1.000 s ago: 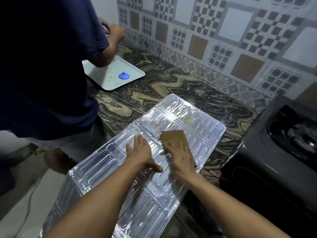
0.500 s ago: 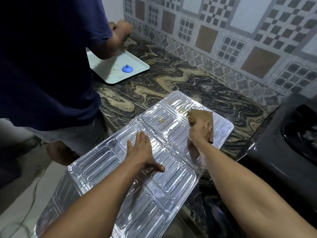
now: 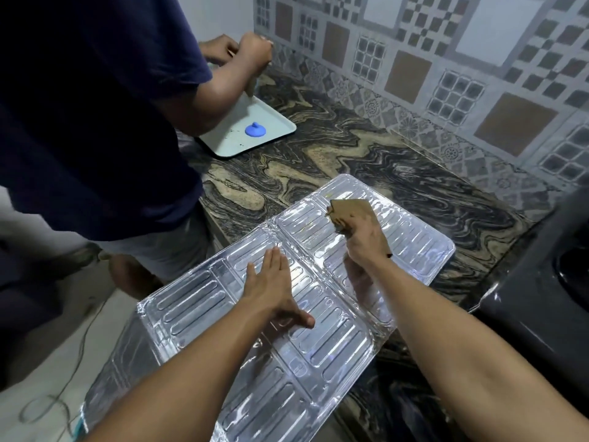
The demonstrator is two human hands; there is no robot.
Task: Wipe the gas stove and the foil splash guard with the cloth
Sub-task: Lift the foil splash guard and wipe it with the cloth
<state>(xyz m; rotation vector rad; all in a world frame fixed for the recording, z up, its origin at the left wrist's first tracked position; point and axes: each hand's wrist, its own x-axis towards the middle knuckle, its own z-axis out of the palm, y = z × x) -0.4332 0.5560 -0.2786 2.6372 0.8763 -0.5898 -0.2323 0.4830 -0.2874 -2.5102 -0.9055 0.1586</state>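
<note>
— Two hands work the foil splash guard [image 3: 318,314], which lies flat on the marbled counter [image 3: 366,161] with its near end hanging past the counter edge. At far left we see a second person in a dark shirt [image 3: 95,106] bent over a pale tray [image 3: 280,129] that carries a small blue knob [image 3: 256,130].

— And our own hands, going rightward?

— Our left hand [image 3: 271,282] is spread flat, fingers together and thumb out, pressing a middle panel to pin the sheet. Our right hand [image 3: 366,237] is closed around the brown cloth [image 3: 350,212], which touches the far right panel, where faint yellowish streaks show. The gas stove [image 3: 541,298] sits dark at the right edge, just beside the guard and, we judge, still unwiped.

— What worries us from here?

— The overhang. If our left palm lifts while the cloth pushes, the thin sheet may slide or tip off the counter. Pressing hard could crease or tear the foil along its folds. A wide stroke may also knock the guard against the stove, and the neighbour's elbow is near enough to jostle us.
</note>
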